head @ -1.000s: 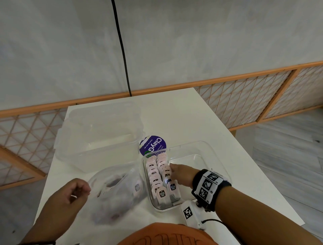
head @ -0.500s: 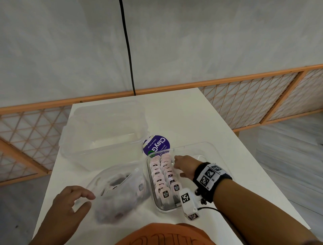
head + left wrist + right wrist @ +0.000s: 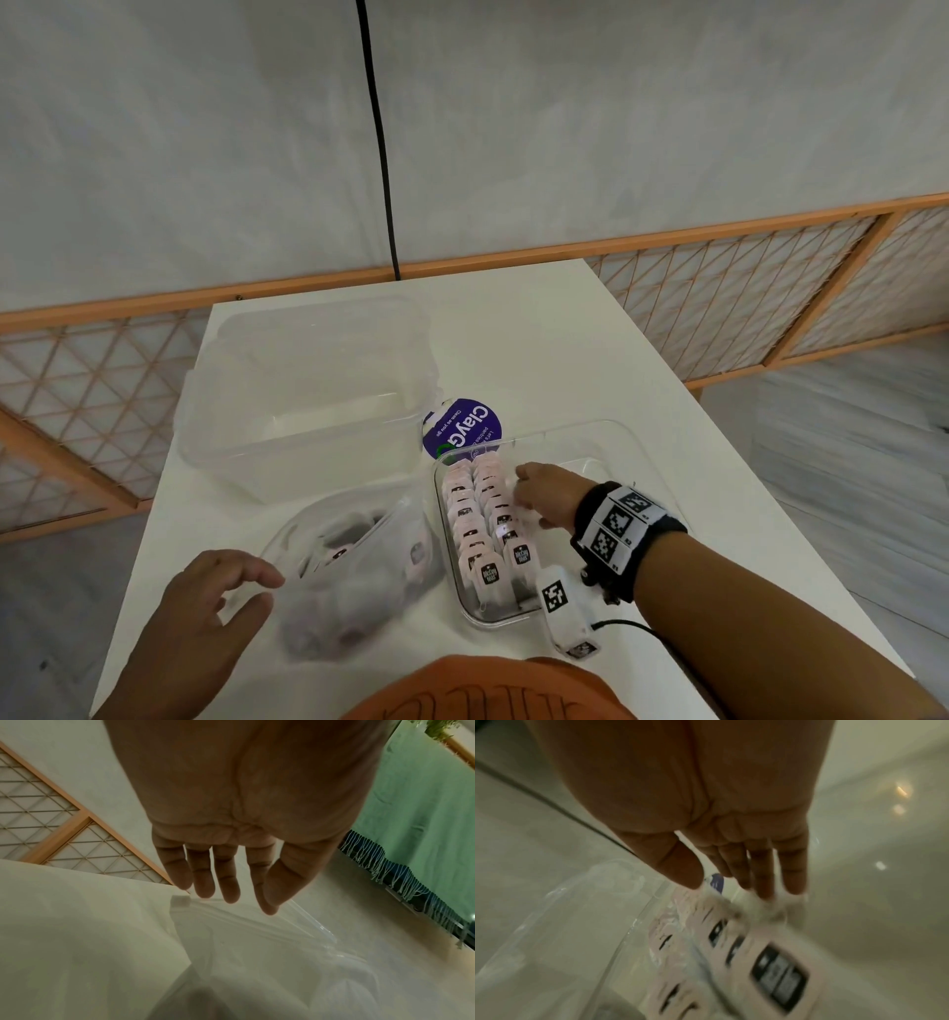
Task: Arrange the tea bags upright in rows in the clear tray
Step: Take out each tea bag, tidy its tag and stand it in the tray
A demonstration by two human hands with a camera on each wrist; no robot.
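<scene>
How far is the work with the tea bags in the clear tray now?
Done: two rows of tea bags stand upright along the left side of the clear tray. In hand: the right hand touches the second row with straight fingers. Left: more bags lie in the plastic bag by the open left hand; the tray's right part shows no bags.

Pale pink tea bags [image 3: 480,519] upright, two rows, left side of clear tray [image 3: 624,437].

1. "ClayG", upside down in white, with smaller unreadable lines beside it, on the round purple label [image 3: 463,427] at the frame's centre.
2. Dark printed squares on the tea bags [image 3: 488,570] are too blurred to read.
3. Black-and-white square marker codes on the wristband [image 3: 624,521], at right.
</scene>
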